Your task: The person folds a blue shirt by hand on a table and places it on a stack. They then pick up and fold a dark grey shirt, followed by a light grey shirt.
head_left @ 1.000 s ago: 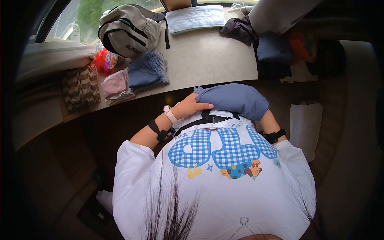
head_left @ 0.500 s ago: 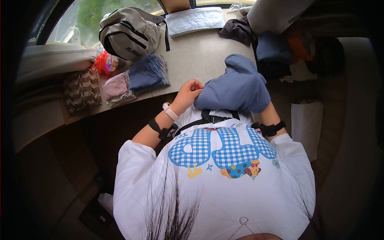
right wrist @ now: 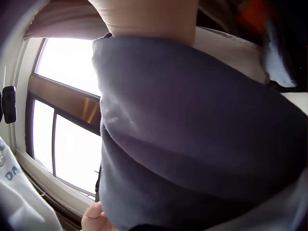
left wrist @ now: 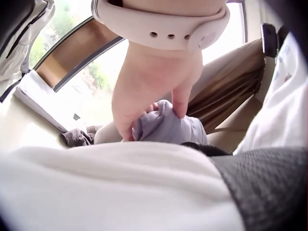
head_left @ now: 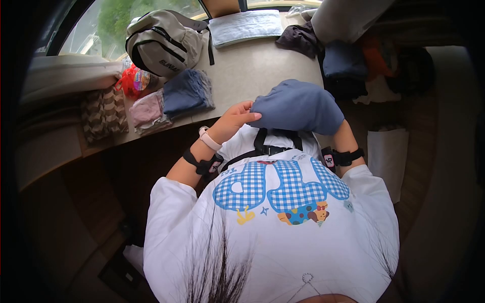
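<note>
A blue-grey garment (head_left: pixel 298 107) is drawn over my right hand, so that hand is hidden inside the cloth. Only the right forearm (head_left: pixel 347 139) comes out of its near right end, and in the right wrist view the cloth (right wrist: pixel 192 120) wraps the arm just past the wrist. My left hand (head_left: pixel 233 121) pinches the left end of this garment between thumb and fingers. In the left wrist view the left hand (left wrist: pixel 154 86) has its thumb on one side of the bunched fabric (left wrist: pixel 166 122) and its fingers on the other. The garment is held in front of the waist.
Folded blue clothes (head_left: pixel 187 93) and a pink bagged bundle (head_left: pixel 146 108) lie at the table's left. Behind are a beige backpack (head_left: pixel 164 43), a red bag (head_left: pixel 134 81) and a white folded towel (head_left: pixel 246 26). Dark cloth (head_left: pixel 299 39) and more clothes (head_left: pixel 346 60) lie right.
The left hand let go of the garment's left end, then took hold of it again slightly higher. Inside the garment, the right arm pushed up and forward, then came partly back down.
</note>
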